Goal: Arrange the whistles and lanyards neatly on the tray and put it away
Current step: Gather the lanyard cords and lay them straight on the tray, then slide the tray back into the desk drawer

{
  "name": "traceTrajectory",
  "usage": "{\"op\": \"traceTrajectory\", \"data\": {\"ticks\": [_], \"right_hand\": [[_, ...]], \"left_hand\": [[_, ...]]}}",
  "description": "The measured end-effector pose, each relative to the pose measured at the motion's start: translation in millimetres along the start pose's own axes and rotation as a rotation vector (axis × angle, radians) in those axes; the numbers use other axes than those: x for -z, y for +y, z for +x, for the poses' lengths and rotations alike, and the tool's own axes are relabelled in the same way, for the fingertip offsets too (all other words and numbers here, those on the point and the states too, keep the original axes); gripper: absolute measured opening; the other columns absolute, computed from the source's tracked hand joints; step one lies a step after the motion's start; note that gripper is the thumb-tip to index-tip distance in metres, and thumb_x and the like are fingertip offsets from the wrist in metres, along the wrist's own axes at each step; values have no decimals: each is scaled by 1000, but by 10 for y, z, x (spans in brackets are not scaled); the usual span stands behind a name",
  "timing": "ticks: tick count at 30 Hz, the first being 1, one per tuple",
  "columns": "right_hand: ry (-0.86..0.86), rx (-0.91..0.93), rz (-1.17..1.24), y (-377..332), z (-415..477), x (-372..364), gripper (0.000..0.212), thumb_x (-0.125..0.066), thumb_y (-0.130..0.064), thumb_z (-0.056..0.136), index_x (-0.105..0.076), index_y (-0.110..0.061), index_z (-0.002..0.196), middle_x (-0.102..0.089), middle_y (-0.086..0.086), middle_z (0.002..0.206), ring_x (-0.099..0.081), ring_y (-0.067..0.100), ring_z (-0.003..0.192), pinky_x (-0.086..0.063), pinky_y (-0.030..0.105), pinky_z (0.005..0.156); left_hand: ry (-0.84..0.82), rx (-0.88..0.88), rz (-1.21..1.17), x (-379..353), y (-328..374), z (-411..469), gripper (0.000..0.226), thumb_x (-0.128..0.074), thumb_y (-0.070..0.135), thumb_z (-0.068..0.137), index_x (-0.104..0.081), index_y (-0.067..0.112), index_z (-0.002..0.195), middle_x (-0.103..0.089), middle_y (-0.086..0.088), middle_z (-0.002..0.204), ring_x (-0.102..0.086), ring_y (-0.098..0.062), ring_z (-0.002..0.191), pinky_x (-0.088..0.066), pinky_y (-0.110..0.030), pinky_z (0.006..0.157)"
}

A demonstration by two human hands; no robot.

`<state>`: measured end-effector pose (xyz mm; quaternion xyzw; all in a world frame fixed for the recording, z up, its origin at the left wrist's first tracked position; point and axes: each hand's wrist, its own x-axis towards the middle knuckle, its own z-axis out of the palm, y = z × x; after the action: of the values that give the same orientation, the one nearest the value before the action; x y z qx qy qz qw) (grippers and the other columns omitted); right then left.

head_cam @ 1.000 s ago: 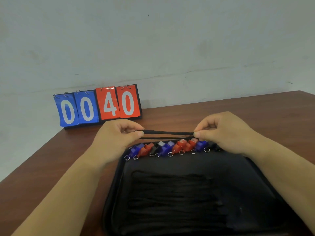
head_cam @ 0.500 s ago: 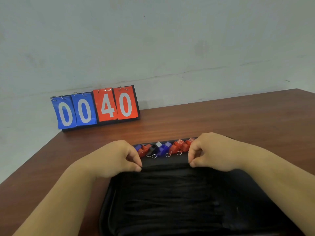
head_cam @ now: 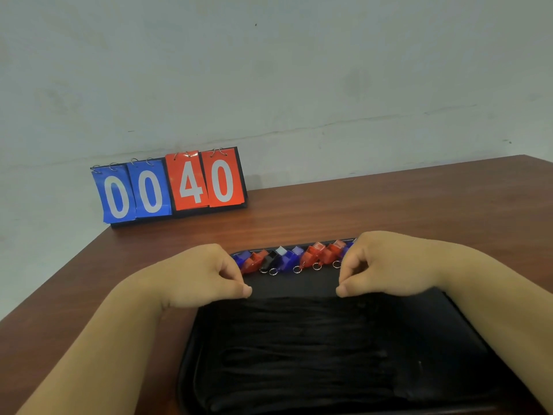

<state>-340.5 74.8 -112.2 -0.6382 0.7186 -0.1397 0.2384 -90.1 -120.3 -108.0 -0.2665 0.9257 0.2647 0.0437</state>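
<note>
Black cords lie in straight rows across the near part of a black tray, and both hands are low over their far edge. The left hand and the right hand each pinch thumb against fingers, seemingly on the ends of one more lanyard, though black against black hides whether a cord is really between them. Holding it by both ends would keep it taut and level, so it can be laid flat beside the others instead of coiling. Along the far rim of the tray sits a row of whistles, blue, red and black, touching one another with their small metal rings pointing toward the cords; that leaves the middle free for the lanyards. The tray rests on a brown wooden surface, well apart from a flip scoreboard reading 00 and 40 by the wall. Arranging looks nearly done; putting the tray away remains.
</note>
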Motion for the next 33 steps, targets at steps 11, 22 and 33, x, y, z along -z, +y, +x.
{"op": "traceTrajectory", "data": {"ticks": [11, 22, 33], "right_hand": [[271, -224, -266, 266, -162, 333, 22, -85, -52, 74, -73, -38, 88, -50, -13, 109, -57, 9, 96, -49, 30, 84], [-13, -551, -85, 541, -310, 414, 33, -92, -37, 68, -71, -23, 89, -64, 1, 76, -54, 21, 56, -46, 26, 51], [28, -592, 47, 535, -344, 336, 35, -89, -31, 77, -66, -26, 104, -57, 2, 112, -63, 19, 87, -55, 22, 56]], "left_hand": [[113, 92, 103, 206, -217, -156, 19, -79, 43, 87, -73, 47, 105, -61, 17, 111, -60, -2, 102, -50, -27, 93], [-154, 198, -122, 166, -311, -123, 31, -75, 14, 91, -65, 29, 116, -72, -15, 96, -70, -14, 74, -56, -25, 69], [-84, 233, -151, 64, -286, -211, 29, -69, 10, 95, -62, 28, 117, -59, 0, 80, -62, -9, 67, -50, -24, 64]]}}
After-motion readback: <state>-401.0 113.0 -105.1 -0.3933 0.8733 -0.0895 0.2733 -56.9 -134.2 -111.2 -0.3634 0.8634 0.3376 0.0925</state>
